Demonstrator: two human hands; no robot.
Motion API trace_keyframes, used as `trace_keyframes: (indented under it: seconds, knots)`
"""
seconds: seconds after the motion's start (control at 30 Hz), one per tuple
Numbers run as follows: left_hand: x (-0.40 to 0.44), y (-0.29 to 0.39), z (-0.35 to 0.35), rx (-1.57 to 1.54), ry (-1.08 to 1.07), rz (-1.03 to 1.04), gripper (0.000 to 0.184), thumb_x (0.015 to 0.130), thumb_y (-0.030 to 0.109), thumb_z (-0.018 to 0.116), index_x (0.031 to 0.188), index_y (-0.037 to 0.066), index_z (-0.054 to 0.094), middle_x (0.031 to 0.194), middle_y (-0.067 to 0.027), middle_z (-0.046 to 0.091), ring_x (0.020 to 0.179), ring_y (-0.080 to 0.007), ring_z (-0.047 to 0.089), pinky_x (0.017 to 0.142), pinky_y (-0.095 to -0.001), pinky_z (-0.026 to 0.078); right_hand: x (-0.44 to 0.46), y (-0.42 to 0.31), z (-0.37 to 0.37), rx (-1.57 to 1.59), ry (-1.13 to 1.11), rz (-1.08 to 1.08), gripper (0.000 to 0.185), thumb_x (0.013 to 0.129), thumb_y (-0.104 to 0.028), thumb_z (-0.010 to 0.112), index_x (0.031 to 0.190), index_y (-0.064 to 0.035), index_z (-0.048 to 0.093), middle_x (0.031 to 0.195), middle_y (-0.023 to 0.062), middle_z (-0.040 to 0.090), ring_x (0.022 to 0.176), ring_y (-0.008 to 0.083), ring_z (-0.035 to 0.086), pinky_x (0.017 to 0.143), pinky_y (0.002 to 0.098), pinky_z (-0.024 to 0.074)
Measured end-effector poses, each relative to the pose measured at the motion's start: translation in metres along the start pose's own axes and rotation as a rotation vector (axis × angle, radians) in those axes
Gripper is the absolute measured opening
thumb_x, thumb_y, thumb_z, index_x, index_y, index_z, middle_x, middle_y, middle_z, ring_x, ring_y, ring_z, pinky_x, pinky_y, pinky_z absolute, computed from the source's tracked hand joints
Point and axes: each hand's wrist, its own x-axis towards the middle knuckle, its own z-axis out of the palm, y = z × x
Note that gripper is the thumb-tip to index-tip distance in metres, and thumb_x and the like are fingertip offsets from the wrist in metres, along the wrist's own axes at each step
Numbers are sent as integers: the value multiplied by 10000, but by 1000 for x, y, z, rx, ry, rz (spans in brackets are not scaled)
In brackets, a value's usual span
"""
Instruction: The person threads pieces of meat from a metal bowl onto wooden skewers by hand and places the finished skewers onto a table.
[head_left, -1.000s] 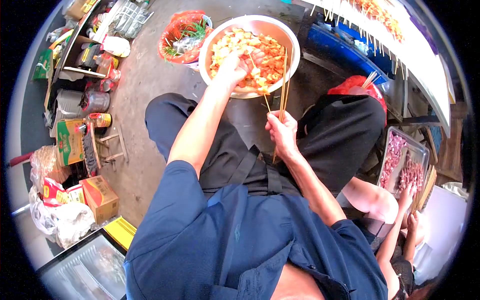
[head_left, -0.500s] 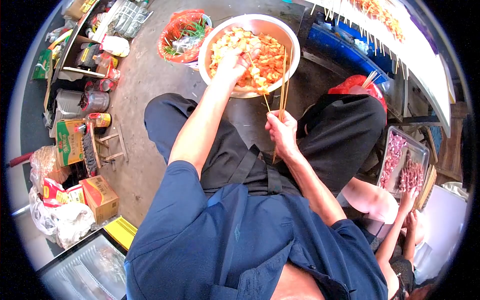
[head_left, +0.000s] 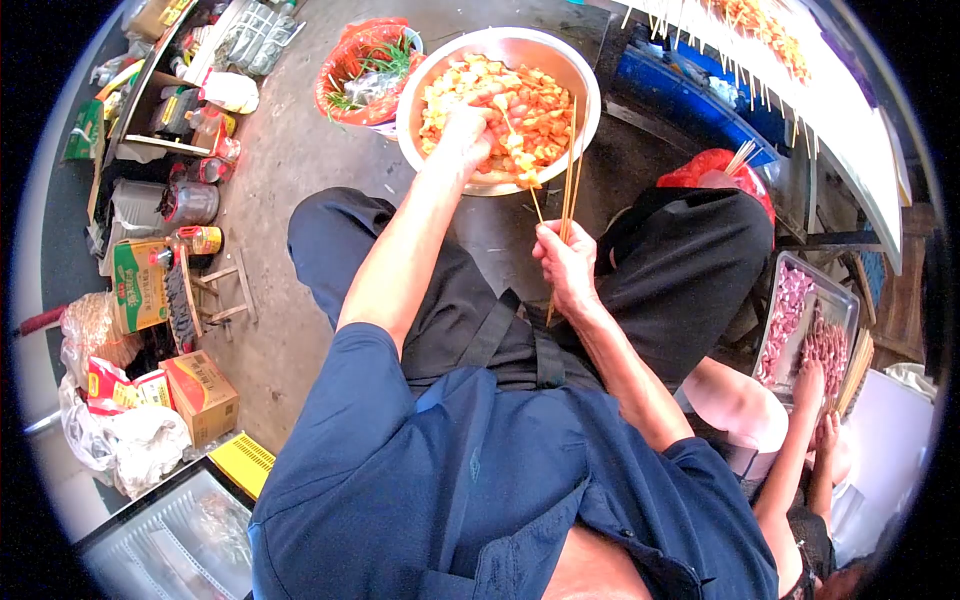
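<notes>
Slanting across the near rim of the metal bowl (head_left: 562, 62), your loaded skewer (head_left: 521, 158) is threaded along its upper part, with a bare end toward you. Your right hand (head_left: 568, 268) is closed around that bare end and also grips a few bare skewers (head_left: 571, 178), which stand up beside it. Your left hand (head_left: 472, 138) is over the heap of orange pieces (head_left: 542, 100), fingers bent by the skewer's upper part; whether they pinch a piece cannot be made out. To thread well, hold the shaft firmly, aim the point through the thick of each piece, and place your fingertips beside the point, never behind it. Angle the bare skewers aside so they don't snag. Work over the bowl so drips land inside. Just left of the bowl stands a red-lined bucket (head_left: 335, 98) with green sprigs (head_left: 390, 62). Off to your right, a co-worker's hand (head_left: 808, 386) is at a tray (head_left: 835, 291) of reddish meat (head_left: 786, 318).
</notes>
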Motion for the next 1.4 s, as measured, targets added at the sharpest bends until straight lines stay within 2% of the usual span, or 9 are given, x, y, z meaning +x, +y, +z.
trace_keyframes:
  seconds: [0.17,0.37,0.43,0.87,1.07,1.17,1.23,1.33,1.4]
  knots:
    - [6,1,-5,35,15,-71,304,858,-55,448,1160,-41,477,1065,-183,581,878,-277,639,753,-366,565,1,0,-2,-26,-9,22,80,862,-142,611,853,-73,572,597,-15,542,420,20,392,363,159,281]
    - [2,6,-3,144,93,22,334,870,-39,448,1201,-55,403,1058,-194,581,881,-310,644,712,-394,576,2,3,-1,-45,-36,24,79,861,-140,611,865,-67,579,594,-18,542,423,19,392,366,160,279]
    - [1,6,-2,0,84,65,355,883,-23,435,1228,-43,351,1050,-204,578,857,-323,651,679,-398,582,1,4,-1,-41,-44,26,80,861,-140,611,864,-67,579,592,-20,542,422,19,392,366,161,279]
    - [-5,6,8,-174,64,81,354,889,-13,423,1232,-27,336,1041,-208,577,822,-327,655,665,-392,583,1,3,0,-46,-45,53,87,860,-147,615,865,-67,581,582,-24,543,411,19,394,359,162,281]
    - [11,-7,-12,-64,82,34,357,894,-1,415,1241,-19,333,1024,-199,589,809,-325,654,673,-398,578,0,-2,0,-20,-1,52,81,862,-145,607,860,-69,577,582,-16,541,405,19,384,356,162,278]
    - [10,-6,-9,83,189,68,332,886,0,439,1212,-27,378,999,-184,602,804,-314,653,668,-387,572,2,-5,-2,19,-9,48,81,863,-143,606,855,-69,573,585,-13,538,398,19,373,353,161,272]
    - [7,3,-3,12,39,67,291,874,-6,473,1161,-27,434,984,-171,610,792,-293,656,652,-368,567,2,-6,-3,9,3,50,82,862,-143,607,853,-69,571,590,-11,536,398,20,370,351,162,266]
    - [5,3,-8,18,-26,84,359,847,-26,544,1189,46,460,1092,-109,580,900,-262,619,728,-398,556,1,-8,-3,-16,-20,65,84,852,-148,590,846,-69,563,589,-14,539,436,37,413,370,177,295]
    - [2,4,0,32,26,112,308,857,-23,523,1158,12,471,1046,-133,590,846,-276,638,694,-384,565,1,-8,-3,17,-31,68,85,852,-148,589,852,-67,562,587,-18,534,432,34,403,368,176,288]
